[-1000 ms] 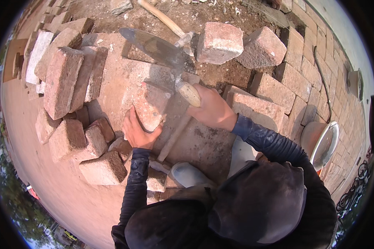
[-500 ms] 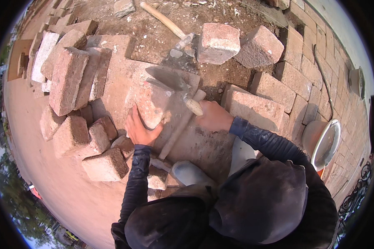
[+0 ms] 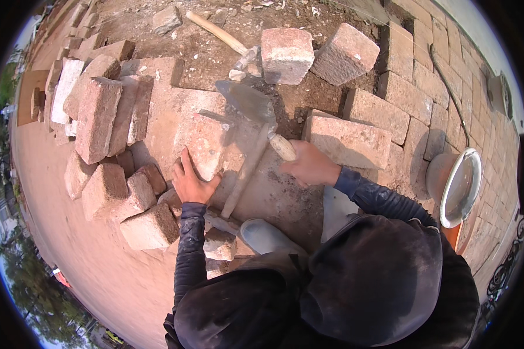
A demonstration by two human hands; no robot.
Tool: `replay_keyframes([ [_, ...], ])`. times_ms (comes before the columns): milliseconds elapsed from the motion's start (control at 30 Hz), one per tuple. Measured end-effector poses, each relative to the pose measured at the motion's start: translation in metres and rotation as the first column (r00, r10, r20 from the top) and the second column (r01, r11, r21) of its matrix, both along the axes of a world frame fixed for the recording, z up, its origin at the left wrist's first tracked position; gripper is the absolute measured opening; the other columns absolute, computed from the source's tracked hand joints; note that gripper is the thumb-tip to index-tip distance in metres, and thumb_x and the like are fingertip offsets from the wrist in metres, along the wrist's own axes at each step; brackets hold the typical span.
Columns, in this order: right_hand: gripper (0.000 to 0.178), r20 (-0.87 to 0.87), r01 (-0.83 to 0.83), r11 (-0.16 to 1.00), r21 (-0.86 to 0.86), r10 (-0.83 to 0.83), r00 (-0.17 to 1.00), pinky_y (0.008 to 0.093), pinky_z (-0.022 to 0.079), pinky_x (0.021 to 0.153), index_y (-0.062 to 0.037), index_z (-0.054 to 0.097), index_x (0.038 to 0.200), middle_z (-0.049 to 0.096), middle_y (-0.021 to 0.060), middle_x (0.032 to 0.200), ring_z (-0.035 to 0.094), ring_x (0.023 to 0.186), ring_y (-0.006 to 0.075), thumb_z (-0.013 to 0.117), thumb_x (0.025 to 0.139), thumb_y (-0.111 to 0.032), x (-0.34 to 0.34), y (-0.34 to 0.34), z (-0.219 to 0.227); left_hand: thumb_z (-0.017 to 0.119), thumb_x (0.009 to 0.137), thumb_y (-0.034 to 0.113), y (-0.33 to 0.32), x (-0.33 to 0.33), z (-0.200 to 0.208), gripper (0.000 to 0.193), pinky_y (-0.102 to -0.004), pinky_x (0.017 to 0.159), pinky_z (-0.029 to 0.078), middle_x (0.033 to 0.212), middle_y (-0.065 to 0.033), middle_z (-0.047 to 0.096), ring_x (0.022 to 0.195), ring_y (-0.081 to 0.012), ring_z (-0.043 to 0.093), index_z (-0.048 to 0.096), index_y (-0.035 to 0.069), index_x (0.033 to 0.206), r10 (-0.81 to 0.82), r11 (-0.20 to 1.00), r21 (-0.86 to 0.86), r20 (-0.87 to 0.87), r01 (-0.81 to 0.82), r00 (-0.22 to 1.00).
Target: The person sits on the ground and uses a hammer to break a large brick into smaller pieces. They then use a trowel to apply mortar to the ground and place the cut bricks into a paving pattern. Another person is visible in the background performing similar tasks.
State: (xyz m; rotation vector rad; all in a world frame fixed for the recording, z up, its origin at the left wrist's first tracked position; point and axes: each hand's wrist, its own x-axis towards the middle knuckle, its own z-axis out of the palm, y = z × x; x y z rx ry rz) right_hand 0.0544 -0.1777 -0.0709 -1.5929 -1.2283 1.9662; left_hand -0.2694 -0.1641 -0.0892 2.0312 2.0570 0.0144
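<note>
Since half a second ago, the pointed grey metal trowel [image 3: 247, 102] with the pale wooden handle has shifted rightward, away from the rough reddish-pink brick [image 3: 198, 145]. The right hand [image 3: 311, 164] has its fingers wrapped round the trowel's handle, the blade reaching ahead and to that hand's left. Spread wide, the left hand [image 3: 193, 183] touches the near end of the brick — thumb at one side, fingers at the other — and the brick lies just ahead of it. Between the hands, a long wooden-handled hammer [image 3: 245, 175] lies slantwise. Loose reddish bricks [image 3: 105, 189] are heaped left of the left hand; a round white-rimmed bucket [image 3: 438, 174] stands well to the right of the right hand.
</note>
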Motion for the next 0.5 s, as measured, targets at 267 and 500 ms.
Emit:
replay_keyframes([
  [267, 0.031, -0.035, 0.027, 0.998, -0.056, -0.029, 0.999, 0.0332, 0.047, 0.042, 0.0044, 0.055, 0.106, 0.061, 0.0106, 0.066, 0.06, 0.045, 0.0174, 0.065, 0.087, -0.018, 0.012, -0.008, 0.031, 0.087, 0.065, 0.039, 0.009, -0.01, -0.005, 0.108, -0.0454, 0.106, 0.041, 0.136, -0.0272, 0.051, 0.126, -0.0375, 0.051, 0.034, 0.001, 0.151, 0.152, 0.988, -0.027, 0.357, -0.152, 0.922],
  [500, 0.04, 0.104, -0.043, 0.98, 0.192, 0.024, 0.994, 0.0461, 0.052, 0.068, 0.0063, 0.057, 0.105, 0.065, 0.0247, 0.078, 0.067, 0.073, 0.0384, 0.067, 0.081, -0.024, 0.02, -0.005, 0.043, 0.076, 0.078, 0.046, 0.047, -0.025, 0.072, 0.085, -0.0327, 0.097, 0.047, 0.119, -0.0133, 0.067, 0.108, -0.0212, 0.063, 0.049, -0.005, 0.141, 0.695, 0.67, -0.72, 0.526, -0.179, 0.49],
])
